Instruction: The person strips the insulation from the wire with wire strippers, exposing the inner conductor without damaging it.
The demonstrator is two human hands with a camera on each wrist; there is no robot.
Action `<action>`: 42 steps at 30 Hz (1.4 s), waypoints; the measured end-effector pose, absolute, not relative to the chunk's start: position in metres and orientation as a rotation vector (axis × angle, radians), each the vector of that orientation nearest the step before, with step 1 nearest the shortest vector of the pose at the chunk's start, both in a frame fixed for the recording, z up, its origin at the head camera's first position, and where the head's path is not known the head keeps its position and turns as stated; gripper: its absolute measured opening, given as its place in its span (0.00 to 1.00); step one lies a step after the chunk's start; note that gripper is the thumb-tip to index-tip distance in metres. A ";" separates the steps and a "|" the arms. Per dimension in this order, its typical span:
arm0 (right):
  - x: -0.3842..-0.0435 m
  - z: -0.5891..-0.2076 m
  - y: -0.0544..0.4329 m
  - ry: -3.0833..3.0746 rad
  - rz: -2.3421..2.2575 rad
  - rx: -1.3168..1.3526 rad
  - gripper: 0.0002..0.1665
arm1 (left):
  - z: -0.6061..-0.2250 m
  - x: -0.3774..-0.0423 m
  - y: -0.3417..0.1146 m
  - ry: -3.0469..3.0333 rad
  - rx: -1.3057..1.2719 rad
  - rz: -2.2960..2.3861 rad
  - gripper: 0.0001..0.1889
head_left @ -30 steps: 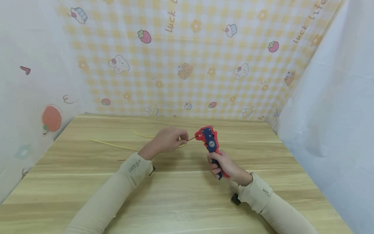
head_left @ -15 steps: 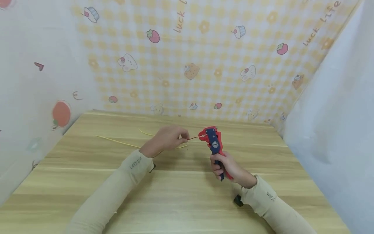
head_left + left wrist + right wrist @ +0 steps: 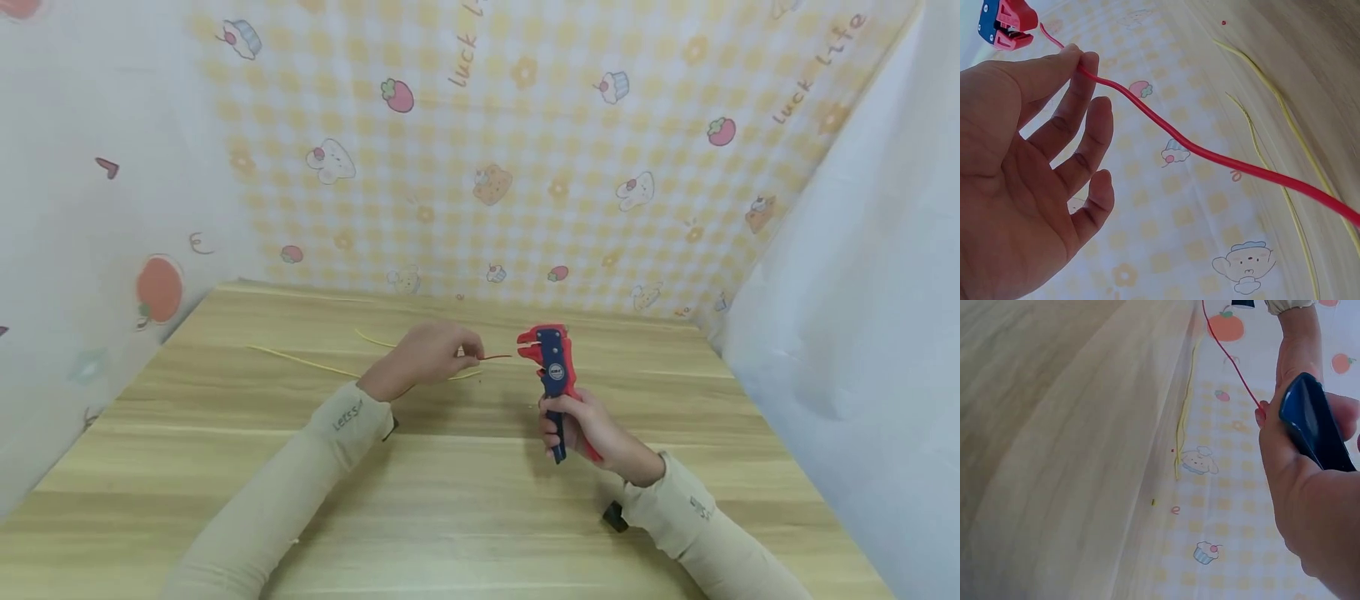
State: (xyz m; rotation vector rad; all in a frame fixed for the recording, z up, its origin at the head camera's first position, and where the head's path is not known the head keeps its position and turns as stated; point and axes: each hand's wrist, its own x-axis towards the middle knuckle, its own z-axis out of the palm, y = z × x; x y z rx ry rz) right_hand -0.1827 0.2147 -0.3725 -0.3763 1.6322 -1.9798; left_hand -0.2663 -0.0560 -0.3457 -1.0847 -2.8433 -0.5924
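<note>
Thumb and forefinger of my left hand (image 3: pixel 431 354) pinch a red wire (image 3: pixel 1210 153) near its end, the other fingers loosely bent. A short length of the wire pokes out to the right, its tip apart from the tool. My right hand (image 3: pixel 592 425) grips the handles of a red and dark blue wire stripper (image 3: pixel 552 358), held upright over the table. The stripper's red jaws stand parted and face the left hand, with nothing between them. In the right wrist view a blue handle (image 3: pixel 1313 422) shows in the right hand, and the red wire hangs behind.
Two yellow wires (image 3: pixel 300 361) lie on the wooden table (image 3: pixel 480 517) under and left of the left hand. Tiny scraps, one red (image 3: pixel 1224 22) and one yellow (image 3: pixel 1153 502), lie nearby. A patterned cloth (image 3: pixel 487 125) rises behind the table.
The red wire's end was in the stripper's jaws and is now out of them. The jaws have parted, and the right hand's grip on the handles has loosened.
</note>
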 end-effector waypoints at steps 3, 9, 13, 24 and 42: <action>-0.183 -0.370 0.213 1.626 -1.977 -0.419 0.05 | -0.343 -0.265 -0.061 -2.836 -1.077 -0.597 0.04; -0.182 -0.366 0.210 1.587 -1.973 -0.494 0.05 | -0.340 -0.261 -0.071 -2.843 -1.057 -0.591 0.04; -0.177 -0.366 0.208 1.562 -1.962 -0.511 0.05 | -0.344 -0.255 -0.077 -2.838 -1.041 -0.598 0.03; -0.174 -0.367 0.212 1.486 -1.990 -0.594 0.08 | -0.347 -0.253 -0.085 -2.853 -0.982 -0.593 0.04; -0.172 -0.363 0.218 1.498 -2.052 -0.628 0.10 | -0.343 -0.256 -0.089 -2.865 -0.967 -0.525 0.05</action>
